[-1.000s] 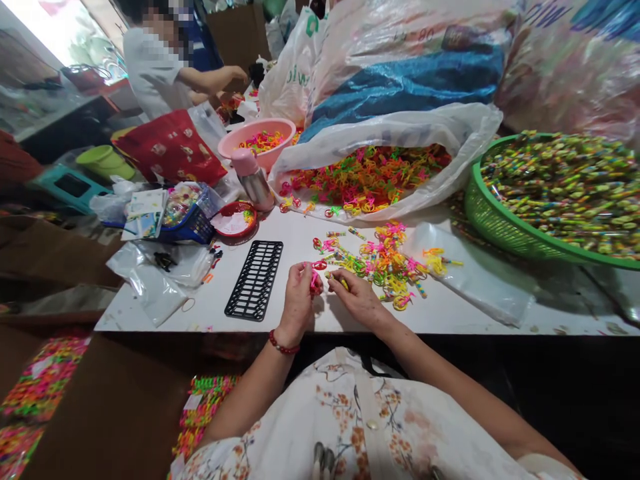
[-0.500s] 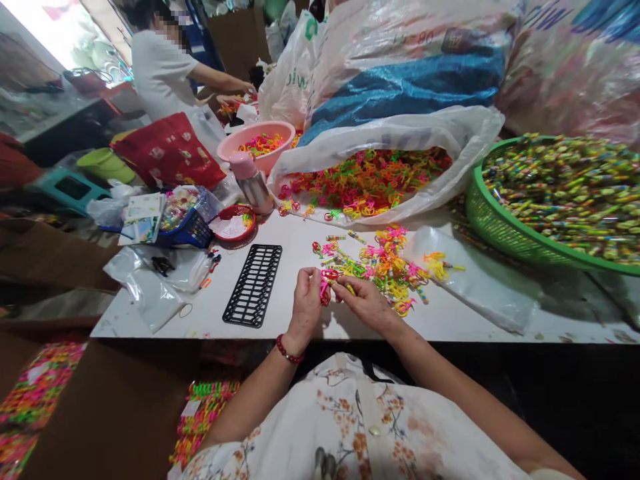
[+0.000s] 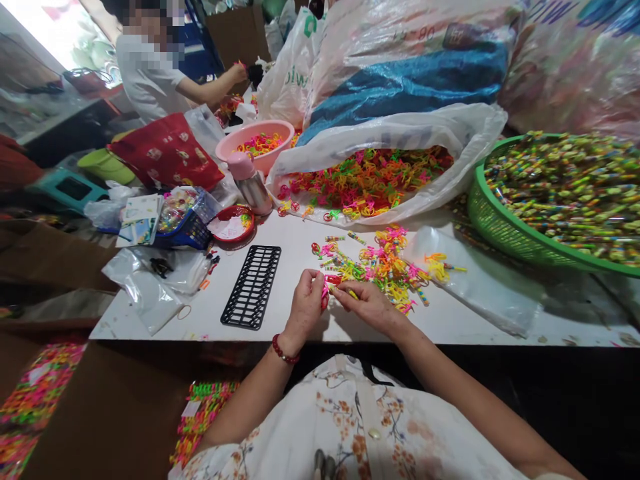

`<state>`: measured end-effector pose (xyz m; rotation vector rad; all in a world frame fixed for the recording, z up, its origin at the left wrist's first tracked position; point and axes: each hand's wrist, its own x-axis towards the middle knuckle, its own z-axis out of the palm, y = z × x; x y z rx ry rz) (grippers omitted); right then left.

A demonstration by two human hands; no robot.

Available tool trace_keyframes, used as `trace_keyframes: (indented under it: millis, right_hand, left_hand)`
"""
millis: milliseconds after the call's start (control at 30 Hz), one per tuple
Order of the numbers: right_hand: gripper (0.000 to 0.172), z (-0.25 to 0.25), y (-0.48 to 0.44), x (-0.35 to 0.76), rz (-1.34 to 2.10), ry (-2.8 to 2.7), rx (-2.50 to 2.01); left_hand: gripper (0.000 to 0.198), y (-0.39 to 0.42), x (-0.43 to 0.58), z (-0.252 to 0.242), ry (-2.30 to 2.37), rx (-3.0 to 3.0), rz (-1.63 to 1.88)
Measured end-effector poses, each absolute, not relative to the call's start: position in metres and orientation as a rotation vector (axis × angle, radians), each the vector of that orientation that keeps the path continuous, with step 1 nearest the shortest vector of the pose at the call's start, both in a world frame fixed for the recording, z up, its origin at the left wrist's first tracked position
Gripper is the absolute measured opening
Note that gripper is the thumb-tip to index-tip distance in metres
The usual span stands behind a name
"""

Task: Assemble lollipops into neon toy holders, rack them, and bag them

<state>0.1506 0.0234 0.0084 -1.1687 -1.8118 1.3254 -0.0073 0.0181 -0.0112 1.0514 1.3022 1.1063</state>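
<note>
My left hand (image 3: 306, 303), with a red bead bracelet on its wrist, is closed around a small pink and red plastic piece (image 3: 325, 291) at the near edge of the white table (image 3: 295, 250). My right hand (image 3: 367, 303) pinches a thin yellow stick (image 3: 353, 293) against that piece, fingertips touching the left hand's. Just behind both hands lies a loose pile of neon plastic pieces (image 3: 383, 263). A black slotted tray (image 3: 253, 286) lies flat to the left of my left hand.
A white sack (image 3: 380, 177) of neon pieces lies open behind the pile. A green basket (image 3: 505, 223) of striped sticks stands right. A pink bowl (image 3: 260, 141), a bottle (image 3: 249, 183), a blue basket (image 3: 187, 227) and clear bags (image 3: 155, 283) sit left. Another person (image 3: 150, 70) works at the far left.
My hands have drawn together, the right hand's stick now against the left hand's piece. The other person has shifted and reached an arm to the right.
</note>
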Motion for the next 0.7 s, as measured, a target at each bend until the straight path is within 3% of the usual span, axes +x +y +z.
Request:
trace_keyframes:
  millis: [300,433,567,700]
  right_hand:
    - [0.033,-0.003,0.014,0.145,1.01,-1.996,-1.183]
    - [0.033,0.0,0.018,0.161,0.861,-2.097,-1.326]
    - [0.026,0.005,0.017,0.176,0.425,-2.171,-1.52]
    - [0.023,0.01,0.013,0.18,0.345,-2.243,-1.541]
  left_hand:
    - [0.031,0.025,0.0,-0.021,1.278,1.023,1.094]
    - [0.032,0.054,-0.006,-0.022,1.458,1.234,1.116]
    - [0.015,0.102,-0.019,-0.025,1.768,1.62,1.11]
    - [0.021,0.131,-0.024,-0.034,1.737,2.074,0.833]
